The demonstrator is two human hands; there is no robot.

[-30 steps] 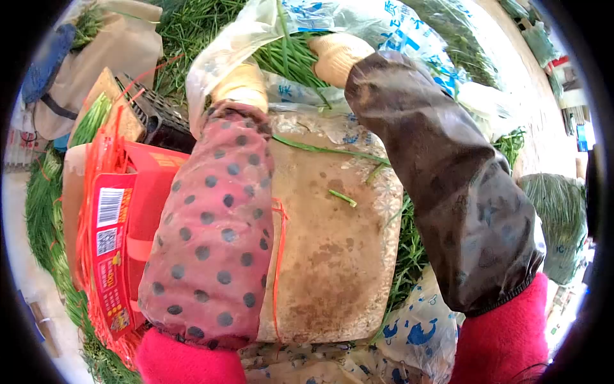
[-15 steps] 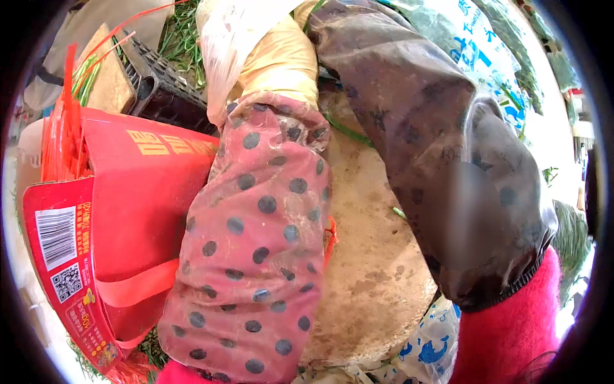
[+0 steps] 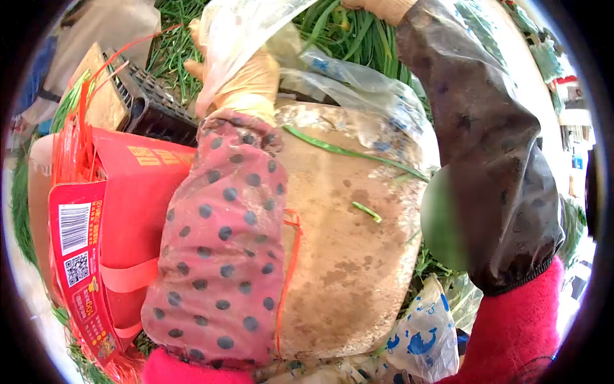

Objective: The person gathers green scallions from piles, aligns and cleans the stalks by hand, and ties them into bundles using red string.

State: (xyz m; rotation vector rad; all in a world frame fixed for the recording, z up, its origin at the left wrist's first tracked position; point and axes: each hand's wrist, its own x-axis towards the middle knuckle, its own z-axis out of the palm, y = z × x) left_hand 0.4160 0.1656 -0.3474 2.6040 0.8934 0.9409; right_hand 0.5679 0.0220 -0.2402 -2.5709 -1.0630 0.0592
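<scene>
My left hand point(image 3: 246, 86), in a pale yellow glove, is at the top centre. A thin clear plastic bag point(image 3: 233, 38) drapes across it and stretches to the upper right; the hand appears to hold it, with two fingertips sticking out on the left. My right hand point(image 3: 382, 8), also gloved, is cut off by the top edge, so its fingers are hidden. It is beside a heap of long green leaves point(image 3: 358, 38). Below the hands is a worn, stained board point(image 3: 339, 262) with a long green leaf point(image 3: 332, 148) and a short cut piece point(image 3: 366, 212) on it.
On the left stands a red carton point(image 3: 137, 211) with red plastic strips point(image 3: 75, 153). Behind it is a black crate point(image 3: 160, 109). A blue-printed plastic bag point(image 3: 422, 333) is near the board's lower right. A red string point(image 3: 291, 275) lies along the board's left side.
Both arms have moved apart: my left hand to the left with the plastic bag, my right hand up and right. More of the board and the leaf heap shows.
</scene>
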